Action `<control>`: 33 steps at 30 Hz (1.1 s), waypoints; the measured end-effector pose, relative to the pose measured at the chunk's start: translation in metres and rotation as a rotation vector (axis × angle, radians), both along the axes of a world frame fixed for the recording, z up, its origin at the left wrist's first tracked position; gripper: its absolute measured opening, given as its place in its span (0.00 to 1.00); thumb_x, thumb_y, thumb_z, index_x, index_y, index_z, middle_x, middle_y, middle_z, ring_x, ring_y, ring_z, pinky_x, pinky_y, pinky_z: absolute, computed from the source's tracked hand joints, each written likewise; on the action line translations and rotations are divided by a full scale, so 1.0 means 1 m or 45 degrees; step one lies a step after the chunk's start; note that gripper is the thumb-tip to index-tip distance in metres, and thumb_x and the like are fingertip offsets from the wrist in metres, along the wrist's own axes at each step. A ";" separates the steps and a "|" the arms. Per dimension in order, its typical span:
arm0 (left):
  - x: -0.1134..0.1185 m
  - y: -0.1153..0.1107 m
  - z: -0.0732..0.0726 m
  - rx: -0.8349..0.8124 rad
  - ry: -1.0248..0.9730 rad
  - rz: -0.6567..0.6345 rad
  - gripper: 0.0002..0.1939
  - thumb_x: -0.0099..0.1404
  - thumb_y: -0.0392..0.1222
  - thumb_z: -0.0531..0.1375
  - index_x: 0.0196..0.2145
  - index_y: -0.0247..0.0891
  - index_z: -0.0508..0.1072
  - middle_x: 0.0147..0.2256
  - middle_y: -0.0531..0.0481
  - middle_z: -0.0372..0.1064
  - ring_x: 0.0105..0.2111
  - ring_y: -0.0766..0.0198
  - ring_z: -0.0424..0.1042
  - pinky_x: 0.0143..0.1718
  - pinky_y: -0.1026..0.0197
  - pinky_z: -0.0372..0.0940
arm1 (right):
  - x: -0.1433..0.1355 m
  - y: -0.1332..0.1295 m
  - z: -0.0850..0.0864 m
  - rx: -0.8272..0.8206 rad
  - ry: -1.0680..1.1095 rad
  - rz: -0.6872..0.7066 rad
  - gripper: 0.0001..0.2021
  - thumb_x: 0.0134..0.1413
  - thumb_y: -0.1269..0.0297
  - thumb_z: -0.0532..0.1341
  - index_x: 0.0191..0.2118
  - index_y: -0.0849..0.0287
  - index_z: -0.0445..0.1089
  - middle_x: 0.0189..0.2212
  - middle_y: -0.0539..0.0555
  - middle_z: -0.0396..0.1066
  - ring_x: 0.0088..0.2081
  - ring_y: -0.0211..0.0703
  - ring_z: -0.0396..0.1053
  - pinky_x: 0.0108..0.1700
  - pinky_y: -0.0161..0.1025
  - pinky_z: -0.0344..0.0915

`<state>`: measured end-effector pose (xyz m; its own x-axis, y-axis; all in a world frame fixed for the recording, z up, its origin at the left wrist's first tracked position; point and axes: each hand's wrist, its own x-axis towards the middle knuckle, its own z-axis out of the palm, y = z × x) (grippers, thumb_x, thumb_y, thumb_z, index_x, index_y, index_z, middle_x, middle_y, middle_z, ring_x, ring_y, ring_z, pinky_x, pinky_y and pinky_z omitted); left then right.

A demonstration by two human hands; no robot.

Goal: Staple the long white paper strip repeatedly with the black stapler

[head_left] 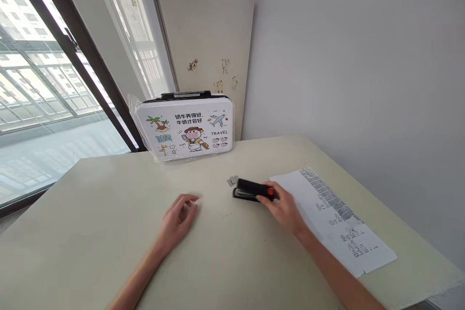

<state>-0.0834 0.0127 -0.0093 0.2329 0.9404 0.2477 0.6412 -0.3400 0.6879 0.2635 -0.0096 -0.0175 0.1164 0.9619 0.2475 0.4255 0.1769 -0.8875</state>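
Note:
A black stapler (250, 190) with a red spot at its back end is in my right hand (285, 208), gripped between thumb and fingers. Its front points left, over the table. Just behind that front end lie several small grey staple strips (233, 180). My left hand (178, 217) rests on the table to the left of the stapler, holding nothing, with the fingers loosely curled and a gap between them and the thumb. Printed white sheets of paper (308, 203) lie to the right, partly under my right hand and forearm.
A white cartoon-printed case (189, 128) with a black handle, partly in clear plastic, stands at the table's back edge. Behind it is a worn cabinet (210, 34). A window (54, 82) is on the left, a plain wall (356, 58) on the right. Tiny dark specks dot the pale tabletop (232, 261).

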 end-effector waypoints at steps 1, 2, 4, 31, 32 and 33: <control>0.000 -0.001 -0.001 0.053 0.012 0.016 0.16 0.74 0.54 0.56 0.53 0.45 0.73 0.49 0.45 0.73 0.41 0.57 0.73 0.37 0.59 0.67 | -0.020 0.007 0.001 0.023 -0.009 0.085 0.16 0.59 0.52 0.66 0.49 0.53 0.74 0.45 0.55 0.79 0.45 0.51 0.76 0.49 0.46 0.71; 0.000 -0.001 -0.001 0.105 0.020 0.041 0.18 0.73 0.54 0.58 0.56 0.46 0.71 0.52 0.44 0.72 0.46 0.55 0.73 0.41 0.57 0.68 | -0.040 0.014 0.002 0.043 -0.018 0.164 0.14 0.59 0.54 0.67 0.49 0.52 0.75 0.45 0.54 0.79 0.46 0.51 0.76 0.49 0.45 0.72; -0.001 0.000 -0.003 0.191 0.009 0.139 0.23 0.71 0.55 0.60 0.60 0.46 0.67 0.57 0.43 0.68 0.52 0.51 0.71 0.47 0.53 0.69 | -0.081 0.032 0.003 0.077 -0.032 0.287 0.12 0.59 0.57 0.67 0.48 0.52 0.75 0.45 0.52 0.80 0.45 0.49 0.77 0.48 0.44 0.72; -0.015 0.003 -0.009 0.060 -0.209 0.634 0.32 0.65 0.61 0.60 0.60 0.41 0.61 0.62 0.35 0.57 0.60 0.40 0.63 0.40 0.49 0.71 | -0.081 0.035 -0.038 0.326 -0.861 -0.114 0.05 0.67 0.65 0.63 0.46 0.54 0.74 0.44 0.59 0.75 0.44 0.55 0.72 0.45 0.49 0.68; -0.015 0.003 -0.008 0.049 -0.214 0.639 0.33 0.65 0.62 0.60 0.60 0.41 0.62 0.62 0.35 0.57 0.60 0.40 0.63 0.40 0.49 0.71 | -0.081 0.035 -0.039 0.314 -0.866 -0.123 0.03 0.67 0.63 0.63 0.44 0.54 0.74 0.42 0.58 0.75 0.42 0.53 0.72 0.42 0.48 0.69; -0.015 0.002 -0.007 0.041 -0.218 0.645 0.32 0.65 0.62 0.60 0.60 0.41 0.62 0.61 0.35 0.58 0.59 0.40 0.63 0.40 0.49 0.71 | -0.080 0.035 -0.041 0.306 -0.873 -0.119 0.03 0.67 0.62 0.62 0.41 0.53 0.73 0.40 0.57 0.75 0.40 0.52 0.73 0.40 0.46 0.69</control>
